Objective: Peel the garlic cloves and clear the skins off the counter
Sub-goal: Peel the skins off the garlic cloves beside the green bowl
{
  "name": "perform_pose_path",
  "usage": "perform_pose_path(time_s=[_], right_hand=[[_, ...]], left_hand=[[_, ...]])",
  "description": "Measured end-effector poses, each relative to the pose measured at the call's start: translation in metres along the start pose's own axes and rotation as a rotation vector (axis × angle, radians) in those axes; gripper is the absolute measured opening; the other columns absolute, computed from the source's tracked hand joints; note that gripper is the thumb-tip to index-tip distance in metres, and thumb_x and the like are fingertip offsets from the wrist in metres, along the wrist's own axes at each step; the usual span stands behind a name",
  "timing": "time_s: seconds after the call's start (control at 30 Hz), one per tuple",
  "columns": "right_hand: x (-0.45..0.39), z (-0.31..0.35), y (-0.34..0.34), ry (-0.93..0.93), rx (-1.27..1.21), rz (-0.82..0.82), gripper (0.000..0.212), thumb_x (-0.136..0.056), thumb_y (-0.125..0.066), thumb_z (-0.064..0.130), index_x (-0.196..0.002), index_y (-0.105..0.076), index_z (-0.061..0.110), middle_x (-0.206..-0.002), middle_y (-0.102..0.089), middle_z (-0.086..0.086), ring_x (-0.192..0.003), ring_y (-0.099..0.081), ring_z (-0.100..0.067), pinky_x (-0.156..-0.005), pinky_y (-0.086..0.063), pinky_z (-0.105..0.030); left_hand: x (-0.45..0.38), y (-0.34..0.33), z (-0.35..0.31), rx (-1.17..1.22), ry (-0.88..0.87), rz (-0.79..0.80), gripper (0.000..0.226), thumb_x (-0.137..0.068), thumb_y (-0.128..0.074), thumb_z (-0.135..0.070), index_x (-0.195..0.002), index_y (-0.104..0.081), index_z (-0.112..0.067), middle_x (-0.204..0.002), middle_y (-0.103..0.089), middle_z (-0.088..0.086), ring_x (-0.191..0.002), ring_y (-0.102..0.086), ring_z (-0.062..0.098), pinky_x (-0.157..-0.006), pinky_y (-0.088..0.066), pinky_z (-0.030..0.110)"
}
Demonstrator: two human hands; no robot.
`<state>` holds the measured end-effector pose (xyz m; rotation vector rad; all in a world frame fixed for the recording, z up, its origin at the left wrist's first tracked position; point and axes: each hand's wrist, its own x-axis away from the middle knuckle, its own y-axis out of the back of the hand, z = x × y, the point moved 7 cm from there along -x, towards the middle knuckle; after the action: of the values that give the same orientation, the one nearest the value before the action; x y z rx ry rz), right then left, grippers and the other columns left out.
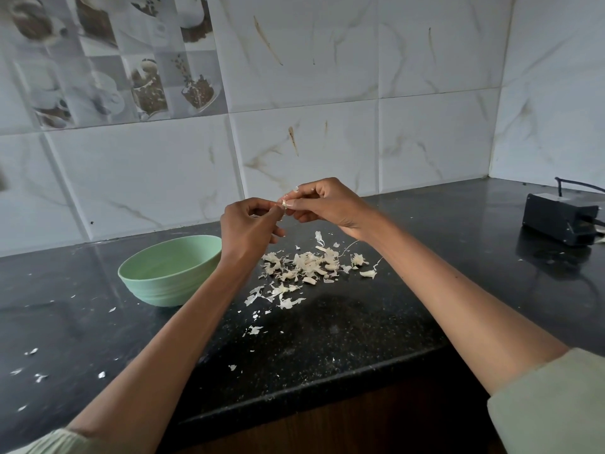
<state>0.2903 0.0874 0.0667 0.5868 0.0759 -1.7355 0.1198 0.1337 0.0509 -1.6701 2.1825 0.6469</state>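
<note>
Both hands are raised above the black counter (343, 329). My right hand (327, 204) pinches a small pale garlic clove (289, 202) between thumb and fingers. My left hand (250, 226) meets it from the left, its fingertips pinching the clove's skin. Below the hands lies a pile of papery garlic skins (307, 267), with more scraps spreading toward the front. A mint green bowl (170, 273) stands to the left of the pile, partly behind my left forearm; its contents are hidden.
Small skin flakes (36, 376) are scattered over the left part of the counter. A black box with a cable (559, 217) sits at the far right. A tiled wall closes the back and right side. The counter's front edge runs under my forearms.
</note>
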Motion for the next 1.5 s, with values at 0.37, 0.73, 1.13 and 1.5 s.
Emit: perform_pose_path(time_s=[0.37,0.73,1.13,1.5], right_hand=[[0.001,0.008,0.01,0.102,0.032,-0.114,0.024,-0.083,-0.087,0.006,-0.101,-0.076,-0.007,-0.096,-0.079,-0.011,-0.09,-0.075,-0.018,-0.082,-0.063,-0.029],[0.001,0.013,0.006,0.155,0.126,-0.144,0.02,-0.08,-0.09,0.008,-0.091,-0.079,-0.003,-0.091,-0.08,-0.009,-0.091,-0.077,-0.027,-0.081,-0.064,-0.036],[0.005,0.015,0.004,0.145,0.113,-0.081,0.017,-0.088,-0.084,0.01,-0.101,-0.081,0.001,-0.095,-0.081,-0.008,-0.091,-0.077,-0.022,-0.083,-0.063,-0.031],[0.002,0.01,0.006,0.098,0.056,-0.05,0.022,-0.095,-0.078,0.017,-0.114,-0.08,0.005,-0.101,-0.08,-0.01,-0.087,-0.073,-0.012,-0.08,-0.058,-0.024]], left_hand=[[0.005,0.0,-0.013,-0.037,-0.104,-0.015,0.009,-0.094,-0.075,-0.017,-0.095,-0.082,-0.012,-0.08,-0.079,-0.003,-0.058,-0.073,0.014,-0.051,-0.052,0.023],[0.011,0.006,-0.02,-0.154,-0.169,-0.09,0.009,-0.088,-0.077,-0.025,-0.083,-0.083,-0.027,-0.064,-0.073,-0.011,-0.061,-0.071,0.009,-0.062,-0.053,0.028],[0.013,0.007,-0.022,-0.186,-0.203,-0.12,0.016,-0.085,-0.082,-0.04,-0.077,-0.079,-0.026,-0.067,-0.074,-0.01,-0.065,-0.071,0.011,-0.07,-0.061,0.039],[0.007,0.0,-0.014,0.003,-0.094,-0.008,0.013,-0.097,-0.068,-0.019,-0.094,-0.078,-0.011,-0.083,-0.077,0.002,-0.071,-0.076,0.022,-0.058,-0.054,0.032]])
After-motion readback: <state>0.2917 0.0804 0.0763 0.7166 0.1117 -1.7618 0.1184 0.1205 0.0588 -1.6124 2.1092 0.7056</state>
